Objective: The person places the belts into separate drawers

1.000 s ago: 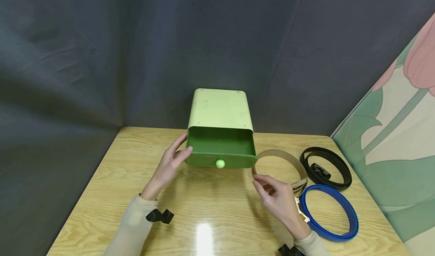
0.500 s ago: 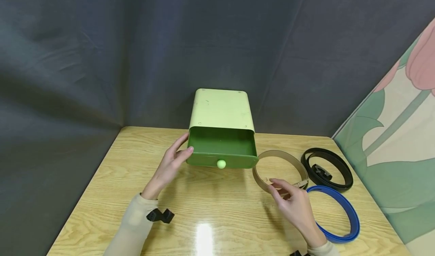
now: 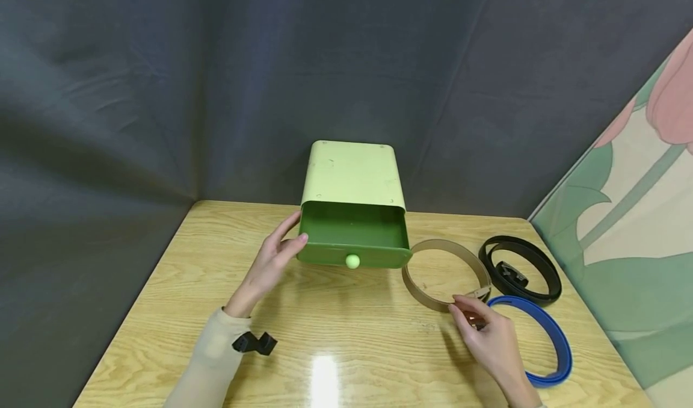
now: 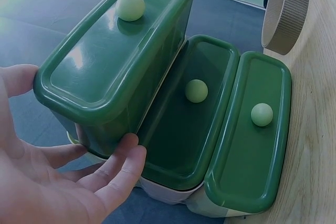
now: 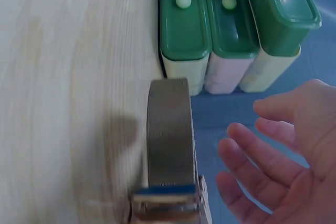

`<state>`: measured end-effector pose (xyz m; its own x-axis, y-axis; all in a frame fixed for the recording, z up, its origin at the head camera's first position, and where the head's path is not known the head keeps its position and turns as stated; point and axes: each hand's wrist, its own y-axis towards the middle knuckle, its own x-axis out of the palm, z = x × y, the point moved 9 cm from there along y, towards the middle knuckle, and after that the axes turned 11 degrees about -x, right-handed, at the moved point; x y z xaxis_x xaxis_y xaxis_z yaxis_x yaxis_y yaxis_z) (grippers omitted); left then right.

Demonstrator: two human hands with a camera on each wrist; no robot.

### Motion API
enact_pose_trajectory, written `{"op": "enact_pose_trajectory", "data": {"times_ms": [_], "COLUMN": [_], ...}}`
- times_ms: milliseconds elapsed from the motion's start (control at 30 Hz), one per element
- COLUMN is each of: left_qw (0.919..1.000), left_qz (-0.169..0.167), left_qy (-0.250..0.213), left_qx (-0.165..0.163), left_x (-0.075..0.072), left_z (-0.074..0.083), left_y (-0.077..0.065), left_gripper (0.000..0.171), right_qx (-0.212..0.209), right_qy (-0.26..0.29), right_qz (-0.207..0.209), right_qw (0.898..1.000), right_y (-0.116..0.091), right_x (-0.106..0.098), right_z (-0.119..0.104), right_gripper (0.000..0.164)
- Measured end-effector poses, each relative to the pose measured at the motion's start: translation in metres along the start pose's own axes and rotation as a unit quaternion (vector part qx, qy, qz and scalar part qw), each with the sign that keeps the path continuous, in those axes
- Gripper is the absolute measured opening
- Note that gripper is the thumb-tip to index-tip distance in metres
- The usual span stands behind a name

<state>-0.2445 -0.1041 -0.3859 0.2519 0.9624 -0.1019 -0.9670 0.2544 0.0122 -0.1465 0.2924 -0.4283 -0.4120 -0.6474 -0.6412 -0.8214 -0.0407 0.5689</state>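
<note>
Tan belt [image 5: 170,129] lying looped on the table [image 3: 335,312], right hand [image 3: 487,336] hanging beside it.
The belt is standing on edge just right of the pulled-out green drawer [image 3: 325,254], with the black belt [image 3: 553,278] and blue belt [image 3: 563,348] lying farther right. The left hand [image 3: 265,266] is touching the drawer's left end, thumb and fingers spreading apart rather than clamping. The right hand is holding nothing: in the head view its thumb and forefinger are nearly meeting, while the right wrist view is showing loosely bent fingers and a gap to the belt. Steadying the drawer while going for a belt seems to be the step in hand. The next move is probably calling for fingertips pinching the strap, the drawer staying braced.
</note>
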Motion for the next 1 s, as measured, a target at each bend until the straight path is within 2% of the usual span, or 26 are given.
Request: {"op": "enact_pose_trajectory", "data": {"times_ms": [133, 367, 700, 800, 933, 1000], "left_qw": [1.0, 1.0, 0.9999, 0.9999, 0.9999, 0.9999], "left_qz": [0.003, 0.004, 0.007, 0.007, 0.006, 0.005], "left_qy": [-0.001, 0.001, 0.001, 0.0, 0.005, 0.007], "left_qx": [-0.004, -0.006, -0.011, -0.012, -0.009, -0.007], "left_x": [-0.001, -0.001, -0.002, -0.002, -0.002, -0.002], "left_z": [-0.001, -0.002, -0.003, -0.003, -0.002, -0.001], "left_y": [0.0, 0.0, 0.001, 0.001, 0.001, 0.001], "left_gripper": [0.066, 0.065, 0.065, 0.065, 0.065, 0.065], "right_qx": [0.014, 0.062, 0.125, 0.155, 0.214, 0.235], "right_qy": [-0.016, -0.054, -0.087, -0.093, -0.099, -0.102], "right_qz": [-0.005, -0.018, -0.042, -0.074, -0.126, -0.141], "right_qw": [1.0, 0.996, 0.987, 0.981, 0.963, 0.956], "right_y": [-0.003, -0.013, -0.026, -0.033, -0.044, -0.047], "right_x": [-0.008, -0.016, -0.021, -0.019, -0.014, -0.012], "right_z": [0.008, 0.022, 0.04, 0.047, 0.06, 0.064], "right_gripper": [0.02, 0.022, 0.038, 0.054, 0.077, 0.083]}}
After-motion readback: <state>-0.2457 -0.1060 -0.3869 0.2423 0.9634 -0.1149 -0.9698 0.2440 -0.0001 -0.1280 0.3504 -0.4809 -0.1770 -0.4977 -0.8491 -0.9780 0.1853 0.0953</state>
